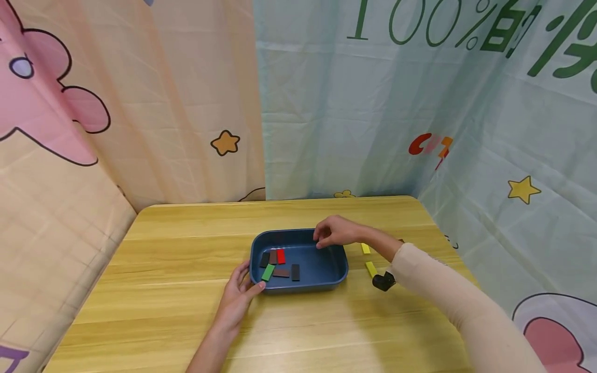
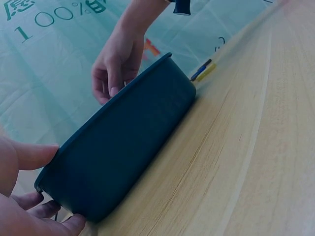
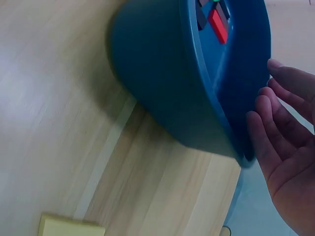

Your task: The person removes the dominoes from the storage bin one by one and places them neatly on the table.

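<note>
A dark blue rectangular basin sits on the table with several small flat blocks lying in its left half. Among them are a red block, a green block, a black block and a brown block. My left hand grips the basin's left end, thumb at the rim and fingers against the outer wall. Over the far right corner is my right hand, its fingers loosely bent beside the rim. Nothing shows between those fingers in the right wrist view.
Right of the basin lie two yellow blocks, near my right forearm. A dark blue block shows beside a yellow one in the left wrist view. Printed curtains hang behind and beside the wooden table.
</note>
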A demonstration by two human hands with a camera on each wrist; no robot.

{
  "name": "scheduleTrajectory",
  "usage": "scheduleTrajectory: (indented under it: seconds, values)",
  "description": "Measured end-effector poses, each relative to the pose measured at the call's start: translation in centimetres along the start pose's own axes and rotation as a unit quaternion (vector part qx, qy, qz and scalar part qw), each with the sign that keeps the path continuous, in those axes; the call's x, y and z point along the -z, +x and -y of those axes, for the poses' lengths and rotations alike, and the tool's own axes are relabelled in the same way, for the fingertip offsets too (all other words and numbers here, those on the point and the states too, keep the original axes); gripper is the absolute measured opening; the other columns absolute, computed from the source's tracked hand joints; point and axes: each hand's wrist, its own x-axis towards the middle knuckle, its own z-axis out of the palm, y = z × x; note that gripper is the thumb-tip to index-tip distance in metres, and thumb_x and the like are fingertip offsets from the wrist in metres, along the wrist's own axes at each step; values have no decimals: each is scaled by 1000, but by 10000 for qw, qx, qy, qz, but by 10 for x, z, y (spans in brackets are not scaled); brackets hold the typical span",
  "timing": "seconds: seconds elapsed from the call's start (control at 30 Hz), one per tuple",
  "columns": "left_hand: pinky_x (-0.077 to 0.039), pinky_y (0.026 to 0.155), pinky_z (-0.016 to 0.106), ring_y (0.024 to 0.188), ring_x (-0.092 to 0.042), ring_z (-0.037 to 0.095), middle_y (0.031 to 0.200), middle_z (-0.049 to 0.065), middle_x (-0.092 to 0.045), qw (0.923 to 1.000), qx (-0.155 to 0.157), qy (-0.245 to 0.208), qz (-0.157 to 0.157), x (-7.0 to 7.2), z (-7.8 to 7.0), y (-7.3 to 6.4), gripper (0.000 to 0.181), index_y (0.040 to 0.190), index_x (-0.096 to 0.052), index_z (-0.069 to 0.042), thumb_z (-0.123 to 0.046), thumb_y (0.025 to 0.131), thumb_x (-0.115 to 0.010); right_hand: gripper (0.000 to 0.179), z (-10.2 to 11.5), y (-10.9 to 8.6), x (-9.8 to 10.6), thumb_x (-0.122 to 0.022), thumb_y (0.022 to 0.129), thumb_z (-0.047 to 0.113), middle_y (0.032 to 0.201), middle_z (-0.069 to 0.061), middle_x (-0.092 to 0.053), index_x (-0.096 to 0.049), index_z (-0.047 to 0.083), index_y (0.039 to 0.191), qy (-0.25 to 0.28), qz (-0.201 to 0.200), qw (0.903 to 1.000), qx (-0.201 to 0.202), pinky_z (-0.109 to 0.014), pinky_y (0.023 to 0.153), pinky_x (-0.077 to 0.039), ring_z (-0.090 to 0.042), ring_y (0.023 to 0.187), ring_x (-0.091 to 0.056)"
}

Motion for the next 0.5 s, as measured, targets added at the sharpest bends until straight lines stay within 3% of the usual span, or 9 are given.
scheduleTrajectory:
  seconds: [0.23,0.5]
  values:
    - [-37,114,47,149,-31,40,164,20,-29,10000,-2,17,2,0,2,2,73,159,-30,-3,3,97,-68,22,4,20,-23,-80,93,16,87,6,-68,-75,1,108,3,244,9997,-2,-24,73,-55,-9,78,-61]
    - [-39,113,45,148,-32,41,164,20,-30,10000,-22,41,-35,1,1,1,72,158,-31,-3,3,97,-68,14,5,36,-45,-80,93,17,87,7,-69,-75,10,103,1,442,9990,43,-24,74,-55,-8,78,-61]
